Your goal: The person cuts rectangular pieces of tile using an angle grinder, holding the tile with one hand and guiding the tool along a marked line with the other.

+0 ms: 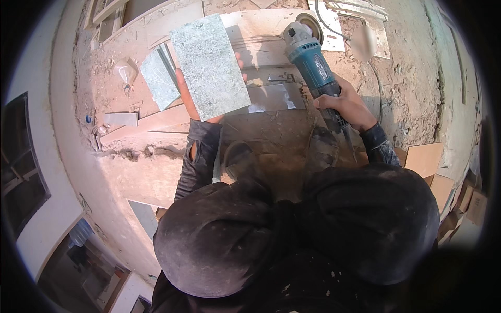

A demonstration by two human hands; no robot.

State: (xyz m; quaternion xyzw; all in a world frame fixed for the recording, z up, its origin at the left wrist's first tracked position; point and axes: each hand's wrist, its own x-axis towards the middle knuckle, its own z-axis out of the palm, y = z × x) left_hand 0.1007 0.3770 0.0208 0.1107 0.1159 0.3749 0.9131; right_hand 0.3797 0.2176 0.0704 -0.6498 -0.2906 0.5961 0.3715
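Observation:
A rectangular, speckled grey-green tile (210, 68) is held up by my left hand (188, 94). The thumb shows along its left edge and fingertips show at its right edge; the palm behind is hidden. My right hand (347, 104) is wrapped round the dark rear handle of a teal angle grinder (315, 65). The grinder tilts up and to the left, its disc (310, 27) at the far end, apart from the tile. Whether the disc is turning I cannot tell.
Beside the held tile lie more tile pieces (159, 81) and a knotted clear plastic bag (125, 73). A grey offcut (121, 119) rests farther left. Boards (266, 31) and rubble cover the dusty ground. A cable (379, 88) trails on the right, near cardboard boxes (424, 159).

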